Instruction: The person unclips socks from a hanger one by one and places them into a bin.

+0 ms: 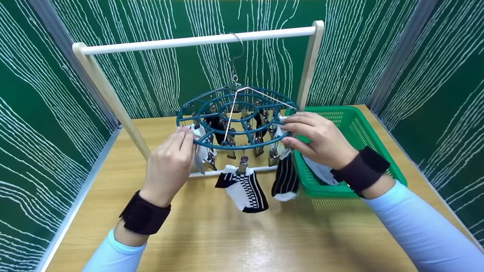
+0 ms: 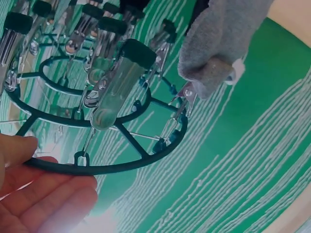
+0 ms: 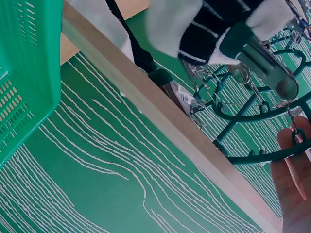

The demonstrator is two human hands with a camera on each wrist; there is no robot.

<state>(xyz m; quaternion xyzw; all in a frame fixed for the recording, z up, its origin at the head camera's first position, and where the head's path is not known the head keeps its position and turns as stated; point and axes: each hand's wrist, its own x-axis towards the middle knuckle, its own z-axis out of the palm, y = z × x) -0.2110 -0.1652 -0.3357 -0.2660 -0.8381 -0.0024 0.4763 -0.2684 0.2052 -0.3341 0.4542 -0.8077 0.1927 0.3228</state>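
A round teal clip hanger (image 1: 245, 146) hangs by its metal hook from a white rod. My left hand (image 1: 170, 162) holds its left front rim, thumb on one side and fingers on the other in the left wrist view. On the right rim, my right hand (image 1: 321, 138) grips with thumb and fingertips. A black-and-white patterned sock (image 1: 245, 190) dangles from a front clip (image 1: 242, 165). Close below my right hand hangs a black striped sock (image 1: 285, 175). A grey sock (image 2: 214, 43) is clipped farther round the ring. Several other clips hang bare.
The white rod (image 1: 189, 41) belongs to a wooden rack with a slanted left post (image 1: 109, 94) and a right post (image 1: 308, 71). A green basket (image 1: 382, 139) with a pale cloth inside stands at right on the wooden table (image 1: 227, 241). Green white-streaked panels (image 1: 151, 75) enclose the sides and back.
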